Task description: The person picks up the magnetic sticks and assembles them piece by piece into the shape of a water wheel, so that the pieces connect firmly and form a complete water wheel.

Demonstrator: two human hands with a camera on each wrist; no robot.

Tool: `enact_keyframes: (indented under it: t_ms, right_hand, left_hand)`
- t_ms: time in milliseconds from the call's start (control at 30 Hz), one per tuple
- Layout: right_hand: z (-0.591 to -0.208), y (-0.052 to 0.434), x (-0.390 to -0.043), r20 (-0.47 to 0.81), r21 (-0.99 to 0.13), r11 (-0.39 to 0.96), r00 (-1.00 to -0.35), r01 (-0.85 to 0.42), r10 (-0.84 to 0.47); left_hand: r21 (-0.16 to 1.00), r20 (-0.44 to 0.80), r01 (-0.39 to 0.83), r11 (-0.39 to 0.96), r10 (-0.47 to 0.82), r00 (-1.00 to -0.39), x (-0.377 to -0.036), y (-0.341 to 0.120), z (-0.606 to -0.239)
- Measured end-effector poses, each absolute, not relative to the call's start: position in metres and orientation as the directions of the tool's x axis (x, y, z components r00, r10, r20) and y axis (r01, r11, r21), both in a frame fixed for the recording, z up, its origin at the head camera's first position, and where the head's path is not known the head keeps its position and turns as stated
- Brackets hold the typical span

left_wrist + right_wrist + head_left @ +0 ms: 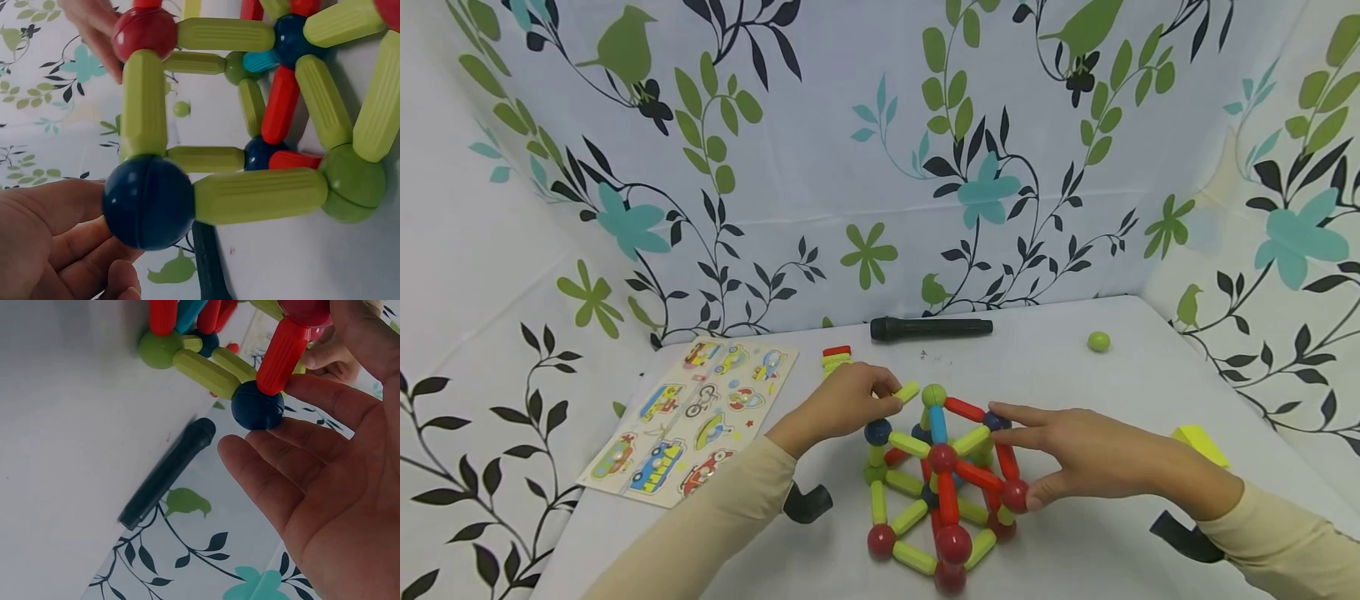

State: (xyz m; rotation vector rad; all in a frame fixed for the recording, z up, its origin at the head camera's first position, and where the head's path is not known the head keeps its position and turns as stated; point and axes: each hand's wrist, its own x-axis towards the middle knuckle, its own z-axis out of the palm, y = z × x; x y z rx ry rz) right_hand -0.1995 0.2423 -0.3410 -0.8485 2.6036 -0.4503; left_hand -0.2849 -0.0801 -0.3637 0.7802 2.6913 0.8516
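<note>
A structure of coloured balls and rods [942, 458] stands on the table, its rods yellow-green, red and light blue. My left hand [848, 402] pinches a yellow-green rod [908, 392] above the structure's upper left, close to a dark blue ball [877, 431]. In the left wrist view that hand's fingers are partly behind a blue ball [149, 203], and the rod it holds is hidden. At the right side, my right hand [1086, 450] has its fingers extended against another blue ball [257, 406]; its thumb is at a red ball [1015, 496].
A picture board with vehicles [703, 417] lies at the left. Behind the left hand are several small red and yellow-green pieces [837, 358]. A black microphone-like cylinder [931, 328] lies at the back, a green ball [1098, 341] at the back right, a yellow block [1201, 444] beyond the right forearm.
</note>
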Motion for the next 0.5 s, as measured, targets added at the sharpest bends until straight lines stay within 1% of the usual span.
enact_keyframes:
  t_ms: [167, 500]
  right_hand:
    - [-0.3414, 0.2416, -0.1996, -0.248, -0.411, 0.767, -0.749, -0.492, -0.614]
    - [-0.3422, 0.2429, -0.2, -0.244, -0.407, 0.768, -0.751, -0.494, -0.613]
  left_hand:
    - [0.566, -0.087, 0.425, 0.706, 0.564, -0.821, -0.2807, -0.0767, -0.3672]
    - [0.572, -0.07, 0.45, 0.686, 0.588, -0.806, -0.2785, -0.074, -0.367]
